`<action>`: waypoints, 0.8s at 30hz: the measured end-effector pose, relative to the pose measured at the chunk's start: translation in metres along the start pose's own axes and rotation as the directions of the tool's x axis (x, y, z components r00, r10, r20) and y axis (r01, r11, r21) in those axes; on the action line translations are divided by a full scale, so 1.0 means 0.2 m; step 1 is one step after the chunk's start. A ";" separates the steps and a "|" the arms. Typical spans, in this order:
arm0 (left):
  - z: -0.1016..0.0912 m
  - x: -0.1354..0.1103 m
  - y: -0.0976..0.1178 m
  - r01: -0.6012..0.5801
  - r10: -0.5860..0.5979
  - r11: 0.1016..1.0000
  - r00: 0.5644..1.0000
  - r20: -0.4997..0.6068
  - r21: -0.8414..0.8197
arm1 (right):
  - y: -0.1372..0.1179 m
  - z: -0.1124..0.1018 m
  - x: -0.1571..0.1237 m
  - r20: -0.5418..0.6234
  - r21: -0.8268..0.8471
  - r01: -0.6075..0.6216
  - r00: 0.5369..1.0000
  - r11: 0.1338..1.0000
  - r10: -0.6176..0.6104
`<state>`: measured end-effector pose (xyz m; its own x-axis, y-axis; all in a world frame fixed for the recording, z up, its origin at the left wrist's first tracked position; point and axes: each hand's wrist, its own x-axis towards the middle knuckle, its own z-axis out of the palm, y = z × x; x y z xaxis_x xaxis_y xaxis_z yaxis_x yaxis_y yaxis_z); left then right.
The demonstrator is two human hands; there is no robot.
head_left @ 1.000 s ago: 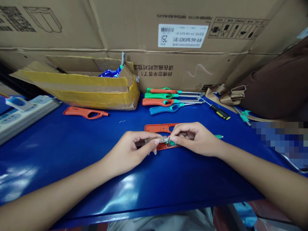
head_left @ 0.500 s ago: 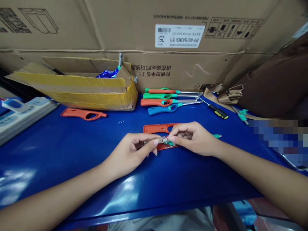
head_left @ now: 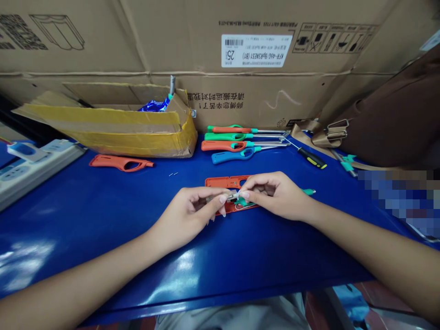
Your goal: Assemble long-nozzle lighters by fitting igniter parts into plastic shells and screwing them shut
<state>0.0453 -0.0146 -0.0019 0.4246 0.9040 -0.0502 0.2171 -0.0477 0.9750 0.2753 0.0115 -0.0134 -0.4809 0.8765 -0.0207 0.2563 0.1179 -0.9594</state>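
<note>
My left hand (head_left: 190, 214) pinches a small clear lighter fuel tank (head_left: 231, 196) between thumb and fingers. My right hand (head_left: 282, 197) is closed at the tank's right end, its thumb and forefinger on a tiny whitish part that is too small to name. Under the fingertips lies an orange lighter shell half (head_left: 237, 210) with a thin wire and a green piece in it, partly hidden. Just behind it is another orange shell half (head_left: 217, 182). A green-and-metal tip (head_left: 308, 191) sticks out beyond my right hand.
Several long-necked lighters (head_left: 228, 145) lie at the back beside a screwdriver (head_left: 311, 158). An orange shell piece (head_left: 120, 163) and two tiny pins (head_left: 173, 174) lie left. A taped carton (head_left: 137, 137), a power strip (head_left: 37, 167) and a strap (head_left: 326, 137) border the blue table.
Both hands stay together over the orange shell and have shifted only slightly. The fingers have moved a little around the tank's right end, and the view has moved slightly.
</note>
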 end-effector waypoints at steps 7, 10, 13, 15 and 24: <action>-0.02 0.01 -0.02 0.008 -0.009 1.000 1.000 0.025 0.022 | -0.01 -0.02 0.00 0.004 -0.011 0.010 1.000 1.000 -0.010; -0.02 0.01 -0.02 0.005 -0.006 0.999 1.000 0.028 0.033 | -0.02 0.00 -0.01 -0.007 -0.042 0.004 1.000 0.999 -0.004; -0.01 0.01 -0.01 -0.006 0.005 0.999 1.000 0.029 0.036 | -0.02 0.00 -0.01 -0.012 -0.047 -0.006 1.000 0.999 0.006; -0.01 0.01 -0.01 -0.014 0.013 0.999 1.000 0.027 0.037 | -0.02 0.00 -0.01 -0.010 -0.044 -0.007 1.000 0.999 0.007; -0.05 0.00 -0.01 -0.030 0.015 0.972 0.998 0.062 0.235 | 0.01 0.00 -0.01 -0.002 -0.308 0.171 0.984 0.936 -0.181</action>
<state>0.0352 -0.0107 -0.0008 0.4812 0.8753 -0.0484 0.4050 -0.1730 0.8978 0.2762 0.0088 -0.0152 -0.5178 0.8416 0.1536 0.4159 0.4046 -0.8145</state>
